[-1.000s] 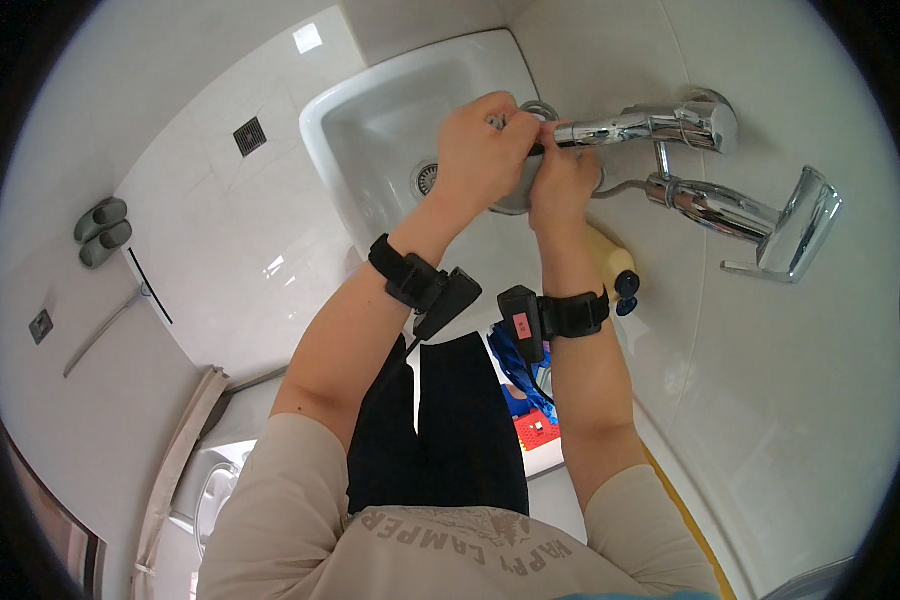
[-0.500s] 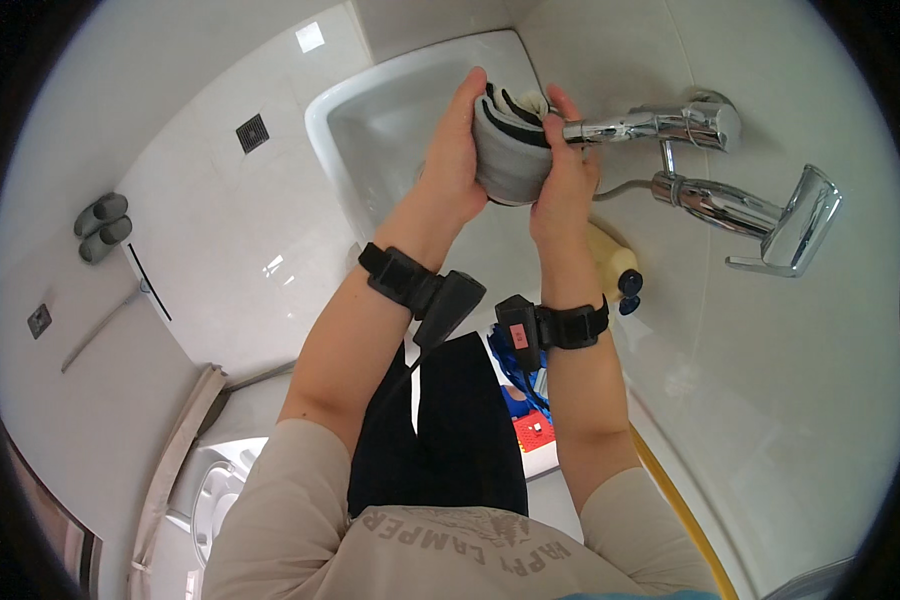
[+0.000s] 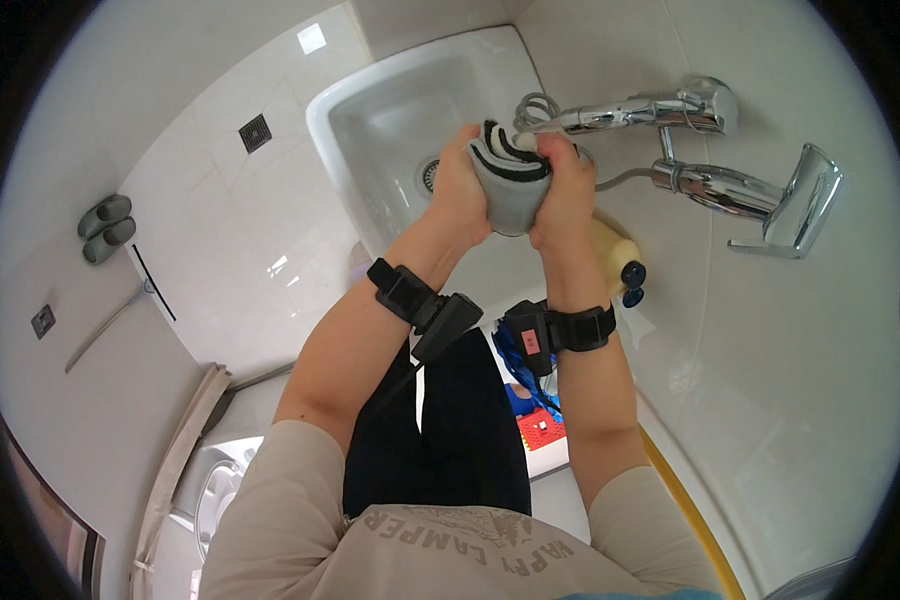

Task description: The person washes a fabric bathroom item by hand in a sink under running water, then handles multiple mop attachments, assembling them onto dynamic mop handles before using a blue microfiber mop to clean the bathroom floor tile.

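Over the near part of the white basin (image 3: 332, 150), I hold a folded grey cloth item (image 3: 515, 200) with black edging and a cream inner side. My left hand (image 3: 460, 190) is closed round its left side, and my right hand (image 3: 567, 195) grips its right side with the thumb near the top. The chrome faucet (image 3: 610, 117) points its spout at the item's upper opening. A pale streak there looks like running water. Folds hide what kind of fabric article this is.
A chrome hand shower (image 3: 795, 205) hangs on the right wall, with a grey hose (image 3: 625, 182). Below the faucet stands a yellow bottle (image 3: 615, 250) with a dark cap. The basin's drain (image 3: 430, 178) shows beside my left hand. Grey slippers (image 3: 107, 228) are at far left.
Both hands have brought the grey cloth item down and nearer to me, away from the basin's far side. The spout's end, a coiled hose and the drain now show.
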Demonstrator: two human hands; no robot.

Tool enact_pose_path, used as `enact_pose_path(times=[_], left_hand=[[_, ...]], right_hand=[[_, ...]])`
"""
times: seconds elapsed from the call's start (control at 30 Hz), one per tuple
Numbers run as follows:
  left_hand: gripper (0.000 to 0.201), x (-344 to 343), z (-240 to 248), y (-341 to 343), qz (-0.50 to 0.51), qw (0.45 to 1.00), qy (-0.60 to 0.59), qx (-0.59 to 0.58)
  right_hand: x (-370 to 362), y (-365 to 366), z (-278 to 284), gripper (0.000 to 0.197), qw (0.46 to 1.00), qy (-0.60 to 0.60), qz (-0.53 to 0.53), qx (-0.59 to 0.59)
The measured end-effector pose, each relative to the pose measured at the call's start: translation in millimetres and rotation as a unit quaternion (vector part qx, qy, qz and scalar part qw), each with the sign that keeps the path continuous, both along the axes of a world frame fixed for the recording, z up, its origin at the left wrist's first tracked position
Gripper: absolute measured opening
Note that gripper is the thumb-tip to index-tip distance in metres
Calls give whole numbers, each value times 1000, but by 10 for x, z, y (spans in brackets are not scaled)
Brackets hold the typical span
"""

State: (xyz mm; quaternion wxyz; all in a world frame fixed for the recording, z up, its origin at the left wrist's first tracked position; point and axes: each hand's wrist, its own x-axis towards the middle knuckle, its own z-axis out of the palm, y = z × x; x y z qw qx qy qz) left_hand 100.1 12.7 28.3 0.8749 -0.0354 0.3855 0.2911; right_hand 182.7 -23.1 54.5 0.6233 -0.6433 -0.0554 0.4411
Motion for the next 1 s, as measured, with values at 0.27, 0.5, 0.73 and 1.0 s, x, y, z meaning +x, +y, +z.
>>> enact_pose_path(times=[0.27,0.5,0.73,1.0], left_hand=[[31,-173,204,-114,-30,999,31,9],[25,-287,577,-137,-81,994,32,63],[40,-639,950,20,-155,987,-3,42],[66,-1108,1252,-129,-178,959,-73,209]], right_hand=[[-116,-171,169,22,994,-64,77,39],[-125,-256,657,23,986,-116,107,55],[-195,-283,950,37,972,-129,195,17],[-222,-375,1300,55,934,-194,300,5]])
